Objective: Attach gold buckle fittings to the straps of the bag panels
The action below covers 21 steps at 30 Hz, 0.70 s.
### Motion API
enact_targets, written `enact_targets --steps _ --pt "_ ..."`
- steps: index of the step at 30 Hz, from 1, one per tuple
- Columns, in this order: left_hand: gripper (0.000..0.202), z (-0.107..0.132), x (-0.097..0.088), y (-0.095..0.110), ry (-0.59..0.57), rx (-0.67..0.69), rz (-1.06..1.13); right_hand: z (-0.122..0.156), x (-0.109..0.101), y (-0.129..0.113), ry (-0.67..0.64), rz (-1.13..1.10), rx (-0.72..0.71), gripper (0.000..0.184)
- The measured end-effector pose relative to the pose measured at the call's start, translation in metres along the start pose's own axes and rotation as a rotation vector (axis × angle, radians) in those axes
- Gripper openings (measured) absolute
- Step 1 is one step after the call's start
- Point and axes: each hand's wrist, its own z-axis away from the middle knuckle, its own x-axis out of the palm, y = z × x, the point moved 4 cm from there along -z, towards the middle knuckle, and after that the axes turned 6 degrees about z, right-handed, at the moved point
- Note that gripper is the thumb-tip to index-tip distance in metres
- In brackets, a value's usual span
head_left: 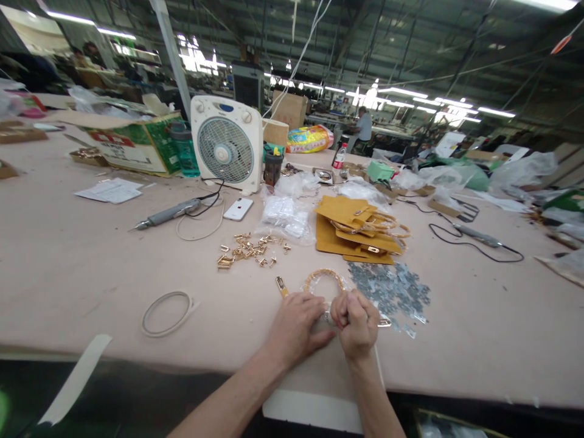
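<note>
Braided handle [325, 272] stands as a loop just beyond both hands, apparently still in clear wrap, at the far end of a pale panel [319, 395] on the counter [214, 328]. Left hand [297, 319] lies low across the work, fingers extended, thumb set apart, probably steadying it. Right hand [358, 319] is curled tight like a fist beside it; what it pinches, if anything, I cannot tell. Tab with a metal end [281, 286] sticks out past the left fingers; another metal fitting [384, 323] shows right of the right hand. Small flat metal plates [392, 292] and a heap of gold fittings [250, 249] sit near, presumably for a short reach; mustard panels [333, 241] are piled behind, likely to keep the front strip usable. Near end of the pale panel runs past the counter's front edge, so a backward pull could meet the body. Tightest side is right, plates just beside the knuckles. Widest room is left, toward the tape roll [145, 322].
</note>
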Motion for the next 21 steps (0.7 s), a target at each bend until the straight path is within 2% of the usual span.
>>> enact_targets --steps 3,8,14,16,18,21 --pt "0.018 -0.001 -0.001 0.001 0.002 -0.012 0.008 0.007 0.007 0.010 -0.038 0.069 -0.017 0.043" --pt "0.022 -0.001 -0.002 0.000 -0.021 0.000 0.051 0.015 0.007 0.020 -0.032 0.223 -0.095 0.041" --pt "0.025 0.002 0.001 -0.003 0.018 -0.004 0.040 0.015 0.013 0.024 -0.116 0.440 -0.214 0.034" --pt "0.028 0.002 0.003 -0.004 0.022 -0.002 0.035 0.011 0.014 0.024 -0.089 0.483 -0.191 0.034" --pt "0.032 0.003 0.003 -0.003 0.012 0.008 0.043 0.004 0.012 0.024 -0.057 0.470 -0.111 0.038" --pt "0.038 0.002 0.000 -0.001 0.007 -0.003 0.047 -0.009 0.006 0.022 0.013 0.298 0.063 0.044"
